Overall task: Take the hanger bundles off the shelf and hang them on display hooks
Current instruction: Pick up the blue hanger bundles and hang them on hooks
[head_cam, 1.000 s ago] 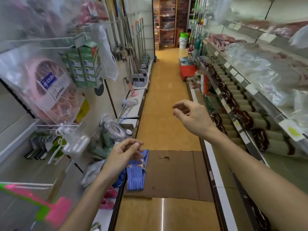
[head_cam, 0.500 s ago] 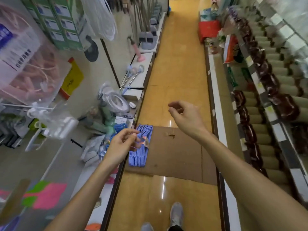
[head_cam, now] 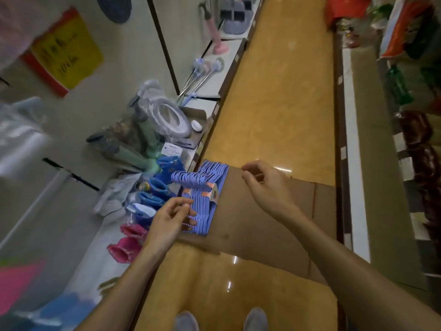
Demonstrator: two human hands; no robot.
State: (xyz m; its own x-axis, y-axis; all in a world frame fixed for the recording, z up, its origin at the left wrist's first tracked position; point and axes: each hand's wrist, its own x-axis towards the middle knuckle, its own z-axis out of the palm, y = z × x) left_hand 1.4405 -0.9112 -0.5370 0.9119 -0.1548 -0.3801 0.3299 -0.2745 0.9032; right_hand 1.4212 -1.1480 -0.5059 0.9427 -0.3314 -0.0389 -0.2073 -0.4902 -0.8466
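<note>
We're in a shop aisle, tan floor (head_cam: 274,96). Blue hanger bundle (head_cam: 205,201) lies on cardboard (head_cam: 250,218) by the low shelf (head_cam: 90,235). We've leaned closer; left hand (head_cam: 167,220) and right hand (head_cam: 265,185) loosely curled, holding nothing.

left hand (head_cam: 170,218) loosely curled, right hand (head_cam: 265,185) likewise

Both my hands over the blue hanger bundle (head_cam: 205,199)

My left hand (head_cam: 170,217) touches its near end; my right hand (head_cam: 265,185) hovers loosely curled just right of it.
</note>
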